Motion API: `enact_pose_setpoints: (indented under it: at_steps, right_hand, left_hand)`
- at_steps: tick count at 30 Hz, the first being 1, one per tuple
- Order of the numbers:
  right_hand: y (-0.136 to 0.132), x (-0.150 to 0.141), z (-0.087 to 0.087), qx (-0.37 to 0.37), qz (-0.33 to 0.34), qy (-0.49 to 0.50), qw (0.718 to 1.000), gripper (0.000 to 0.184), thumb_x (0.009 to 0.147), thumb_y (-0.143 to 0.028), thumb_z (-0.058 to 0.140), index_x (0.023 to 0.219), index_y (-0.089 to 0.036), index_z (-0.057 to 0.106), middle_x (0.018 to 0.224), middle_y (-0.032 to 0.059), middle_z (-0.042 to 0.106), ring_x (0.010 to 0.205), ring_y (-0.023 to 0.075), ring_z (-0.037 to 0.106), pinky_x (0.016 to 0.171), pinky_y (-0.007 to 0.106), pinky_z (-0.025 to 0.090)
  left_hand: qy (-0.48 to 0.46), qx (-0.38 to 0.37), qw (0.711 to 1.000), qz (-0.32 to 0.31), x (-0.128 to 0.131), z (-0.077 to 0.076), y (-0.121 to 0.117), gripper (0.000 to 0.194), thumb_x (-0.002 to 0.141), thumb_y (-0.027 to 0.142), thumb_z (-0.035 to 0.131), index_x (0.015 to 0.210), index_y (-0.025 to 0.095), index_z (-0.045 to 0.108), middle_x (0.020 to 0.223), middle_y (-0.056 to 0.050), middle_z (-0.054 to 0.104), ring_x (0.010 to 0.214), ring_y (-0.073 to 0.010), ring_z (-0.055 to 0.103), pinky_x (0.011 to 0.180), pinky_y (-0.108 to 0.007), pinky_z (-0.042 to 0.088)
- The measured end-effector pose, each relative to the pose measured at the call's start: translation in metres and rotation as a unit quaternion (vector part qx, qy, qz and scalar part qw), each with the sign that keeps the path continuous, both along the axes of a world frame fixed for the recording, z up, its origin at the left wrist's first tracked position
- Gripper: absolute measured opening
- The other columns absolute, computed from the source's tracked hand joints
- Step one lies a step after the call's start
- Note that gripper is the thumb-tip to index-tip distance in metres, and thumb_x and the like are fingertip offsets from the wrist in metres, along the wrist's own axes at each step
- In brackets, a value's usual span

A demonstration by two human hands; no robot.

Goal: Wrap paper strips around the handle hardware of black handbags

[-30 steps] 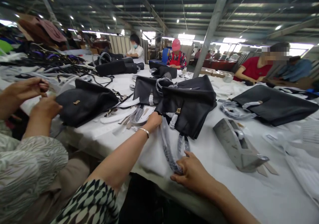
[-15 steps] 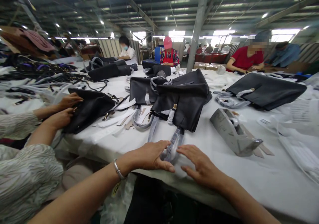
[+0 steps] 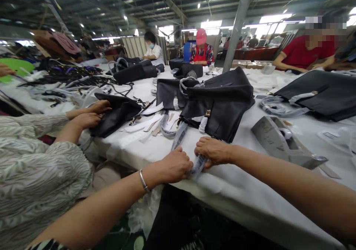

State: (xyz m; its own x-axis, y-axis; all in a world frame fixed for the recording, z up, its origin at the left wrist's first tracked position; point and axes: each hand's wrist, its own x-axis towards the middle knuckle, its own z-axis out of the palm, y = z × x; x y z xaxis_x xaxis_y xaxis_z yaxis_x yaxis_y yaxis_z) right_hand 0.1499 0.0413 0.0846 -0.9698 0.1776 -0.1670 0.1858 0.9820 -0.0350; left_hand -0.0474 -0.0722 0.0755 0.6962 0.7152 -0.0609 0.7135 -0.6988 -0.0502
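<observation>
A black handbag (image 3: 229, 111) lies on the white table in front of me, with a gold buckle and a white-wrapped strap on its side. Its long handle (image 3: 180, 136), covered in clear plastic film, loops toward the table's near edge. My left hand (image 3: 175, 165), with a silver bangle at the wrist, is closed around the handle's near left part. Just right of it, my right hand (image 3: 213, 152) has its fingers curled round the same handle near the bag. The fingertips of both hands are partly hidden.
A grey tape dispenser (image 3: 274, 142) stands to the right, with another black bag (image 3: 325, 94) behind it. At left a co-worker's hands (image 3: 90, 116) hold a black bag (image 3: 116, 115). Paper strips (image 3: 144, 126) lie between. Several people sit across the table.
Both hands, open around the handle earlier, have closed on it. My right hand has moved up closer to the bag. The view has shifted, so the scene sits further right.
</observation>
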Motion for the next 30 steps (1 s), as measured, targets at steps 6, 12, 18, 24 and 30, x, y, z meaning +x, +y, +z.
enact_pose_setpoints:
  at_steps: [6, 12, 18, 24, 30]
  right_hand:
    - [-0.002, -0.009, 0.017, -0.064, -0.049, -0.050, 0.995, 0.028, 0.075, -0.031, 0.071, 0.100, -0.022, 0.064, 0.081, 0.0021, 0.065, 0.075, 0.0183, 0.058, 0.063, 0.026, 0.034]
    - [0.039, 0.008, -0.003, 0.026, 0.001, -0.076, 0.997, 0.013, 0.086, -0.029, 0.063, 0.088, -0.016, 0.062, 0.090, 0.0059, 0.067, 0.079, 0.0185, 0.059, 0.075, 0.032, 0.035]
    - [0.079, 0.036, -0.012, 0.092, 0.016, -0.032, 0.995, 0.010, 0.091, -0.027, 0.056, 0.090, -0.017, 0.059, 0.095, 0.0064, 0.064, 0.086, 0.0195, 0.055, 0.079, 0.033, 0.033]
    - [0.088, 0.053, 0.008, 0.133, -0.015, -0.006, 0.991, 0.011, 0.086, -0.018, 0.055, 0.094, -0.019, 0.063, 0.109, 0.0067, 0.062, 0.097, 0.0219, 0.052, 0.090, 0.037, 0.032]
    - [0.075, 0.054, 0.028, 0.035, -0.157, -0.020, 0.987, 0.064, 0.069, -0.021, 0.069, 0.131, -0.025, 0.057, 0.135, 0.0095, 0.053, 0.121, 0.0300, 0.047, 0.102, 0.043, 0.032]
  left_hand:
    - [-0.019, -0.088, 0.995, 0.035, -0.012, 0.013, 0.008, 0.018, 0.091, 0.040, 0.057, 0.092, 0.022, 0.057, 0.072, -0.001, 0.067, 0.064, -0.0187, 0.064, 0.053, -0.027, 0.034]
    - [0.009, -0.061, 0.996, 0.057, -0.029, 0.022, 0.020, 0.041, 0.084, 0.061, 0.060, 0.090, 0.021, 0.058, 0.068, -0.004, 0.068, 0.062, -0.0244, 0.066, 0.050, -0.028, 0.034]
    - [0.010, -0.031, 0.996, 0.080, -0.040, 0.007, 0.024, 0.049, 0.082, 0.068, 0.055, 0.091, 0.020, 0.058, 0.068, -0.005, 0.068, 0.063, -0.0248, 0.066, 0.052, -0.027, 0.037]
    - [-0.003, 0.006, 0.998, 0.056, -0.037, 0.007, 0.019, 0.050, 0.082, 0.070, 0.053, 0.085, 0.020, 0.058, 0.066, -0.006, 0.066, 0.061, -0.0241, 0.064, 0.052, -0.028, 0.036]
    - [-0.002, 0.015, 0.999, 0.041, -0.029, 0.011, 0.013, 0.043, 0.083, 0.063, 0.058, 0.081, 0.020, 0.058, 0.067, -0.006, 0.066, 0.064, -0.0239, 0.065, 0.055, -0.027, 0.039]
